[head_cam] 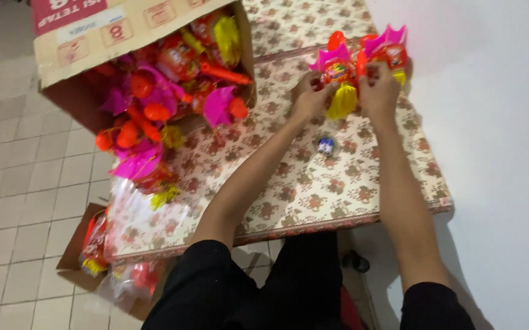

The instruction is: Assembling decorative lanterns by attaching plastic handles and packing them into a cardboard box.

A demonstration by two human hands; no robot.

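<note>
Two hands, the left hand [309, 98] and right hand [377, 91], pinch a bunch of pink-and-orange toy packets [362, 61] at the far edge of the patterned table [313, 189], seemingly mid-bundling, so fastening calls for steady fingers.

A cardboard box [93, 43] lies tipped on its side at the far left of the patterned mat [313, 189], spilling a heap of pink, red and yellow packaged toys [166, 98] onto it. A small blue and white object [325, 145] sits alone on the mat's middle, well apart from the heap. Clear plastic bags [136, 214] drape over the mat's near left edge, above a flattened cardboard piece [75, 256] on the tiled floor [14, 183].
</note>
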